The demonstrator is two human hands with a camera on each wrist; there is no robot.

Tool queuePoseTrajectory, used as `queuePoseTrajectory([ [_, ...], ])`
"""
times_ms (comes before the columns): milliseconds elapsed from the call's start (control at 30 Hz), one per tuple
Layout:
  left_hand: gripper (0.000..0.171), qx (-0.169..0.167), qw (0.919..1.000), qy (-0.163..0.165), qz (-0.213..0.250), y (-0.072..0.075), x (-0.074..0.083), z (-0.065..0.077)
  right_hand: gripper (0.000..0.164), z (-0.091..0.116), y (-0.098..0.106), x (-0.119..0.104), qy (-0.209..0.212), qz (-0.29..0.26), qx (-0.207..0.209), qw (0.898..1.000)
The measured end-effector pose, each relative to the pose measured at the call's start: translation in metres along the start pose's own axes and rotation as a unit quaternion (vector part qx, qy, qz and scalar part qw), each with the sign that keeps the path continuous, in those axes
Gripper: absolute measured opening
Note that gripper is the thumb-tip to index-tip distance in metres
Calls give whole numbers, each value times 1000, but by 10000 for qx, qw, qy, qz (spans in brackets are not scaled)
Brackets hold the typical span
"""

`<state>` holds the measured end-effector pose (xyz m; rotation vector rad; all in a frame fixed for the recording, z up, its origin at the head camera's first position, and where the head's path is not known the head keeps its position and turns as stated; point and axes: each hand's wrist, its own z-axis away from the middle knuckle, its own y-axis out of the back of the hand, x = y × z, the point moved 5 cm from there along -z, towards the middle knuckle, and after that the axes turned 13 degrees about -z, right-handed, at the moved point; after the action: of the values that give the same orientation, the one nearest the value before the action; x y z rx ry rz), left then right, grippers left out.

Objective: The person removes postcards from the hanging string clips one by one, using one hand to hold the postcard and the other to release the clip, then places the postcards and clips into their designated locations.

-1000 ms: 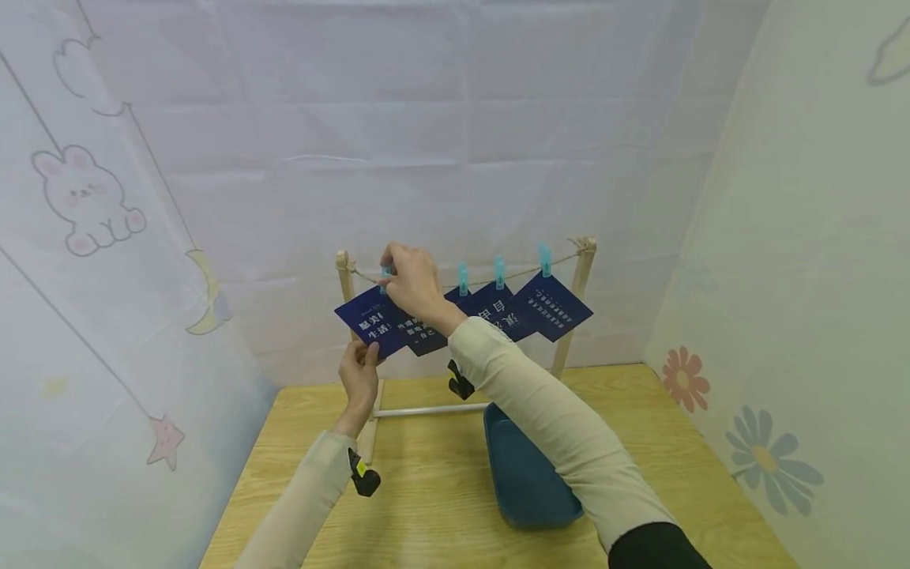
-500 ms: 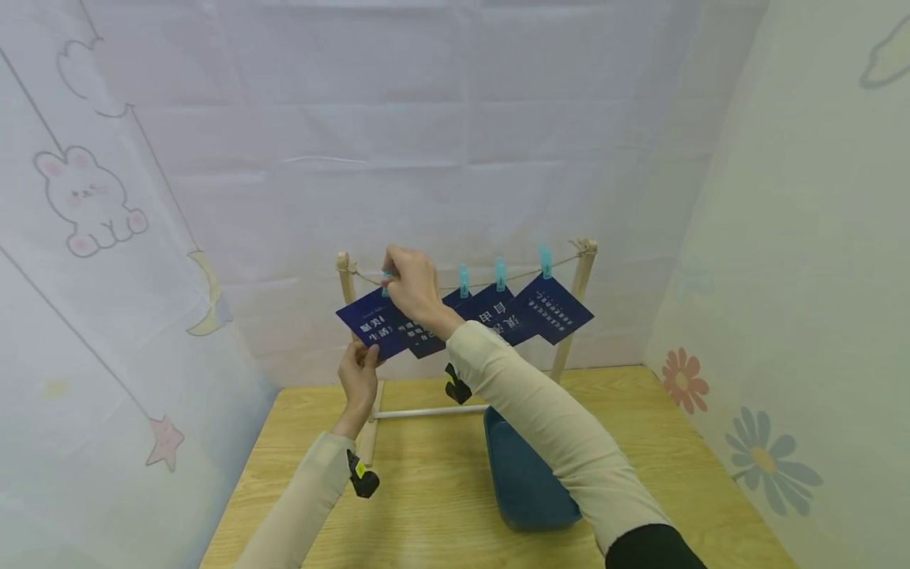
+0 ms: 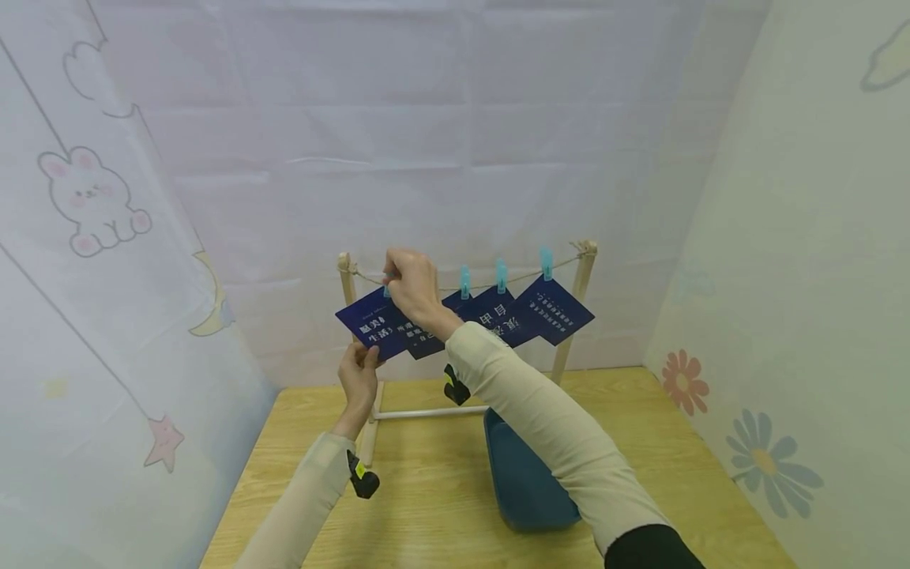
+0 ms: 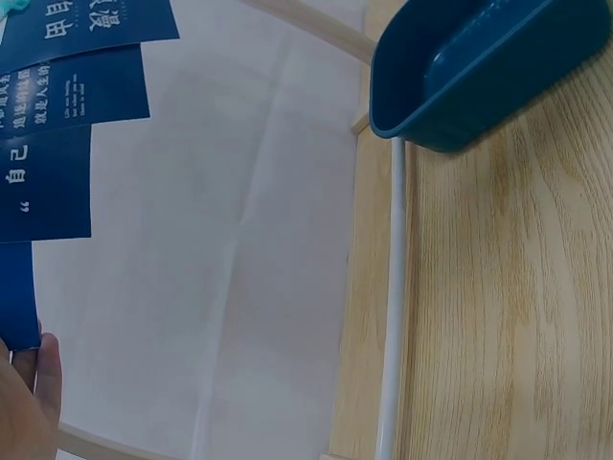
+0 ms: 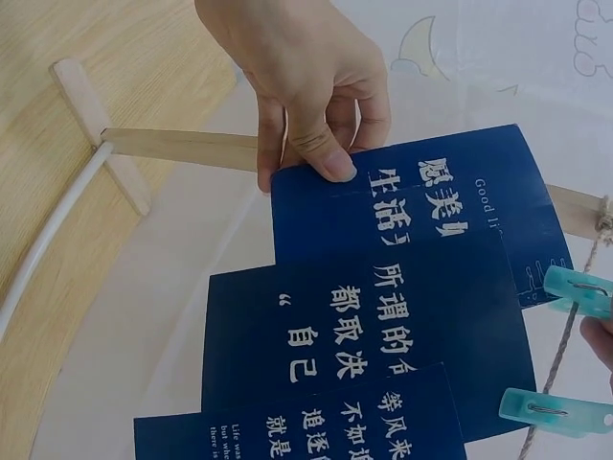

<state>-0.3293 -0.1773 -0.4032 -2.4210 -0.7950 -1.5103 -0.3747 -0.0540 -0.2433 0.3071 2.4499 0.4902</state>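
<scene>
In the head view my left hand (image 3: 359,378) pinches the lower edge of the leftmost dark blue card (image 3: 367,318) between thumb and fingers. At that card's upper corner, my right hand (image 3: 415,286) grips a light blue clothespin (image 5: 578,289), mostly hidden behind the fingers in the head view. The right wrist view shows this clothespin over the card's corner and the twine (image 5: 563,353). Only a fingertip of the right hand shows there. A second clothespin (image 5: 556,412) holds the neighbouring, overlapping card (image 5: 278,316). More cards with white lettering (image 3: 550,310) hang to the right.
The twine runs between two wooden posts (image 3: 581,276), joined low down by a white rod (image 3: 430,412). A dark teal tray (image 3: 526,482) stands on the wooden table (image 3: 419,506) under my right forearm. Light clothespins (image 3: 547,263) line the twine. A pale cloth wall (image 3: 455,158) hangs behind.
</scene>
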Motion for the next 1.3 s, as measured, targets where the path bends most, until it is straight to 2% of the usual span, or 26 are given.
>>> queuePoseTrajectory([
  [167, 5, 35, 10000, 41, -41, 0, -1, 0, 25, 0, 0, -2, 38, 41, 90, 9999],
  [367, 7, 76, 9998, 42, -189, 0, -1, -2, 24, -1, 2, -4, 153, -7, 258, 9996],
  [533, 10, 39, 9999, 11, -100, 0, 1, 0, 25, 0, 6, -5, 208, -101, 427, 9988],
  [700, 11, 59, 9997, 97, -193, 0, -2, 1, 26, 0, 7, -5, 289, -108, 554, 9980],
  [1300, 11, 124, 9998, 6, -126, 9, -8, 4, 24, 8, 12, -10, 513, -245, 534, 9970],
])
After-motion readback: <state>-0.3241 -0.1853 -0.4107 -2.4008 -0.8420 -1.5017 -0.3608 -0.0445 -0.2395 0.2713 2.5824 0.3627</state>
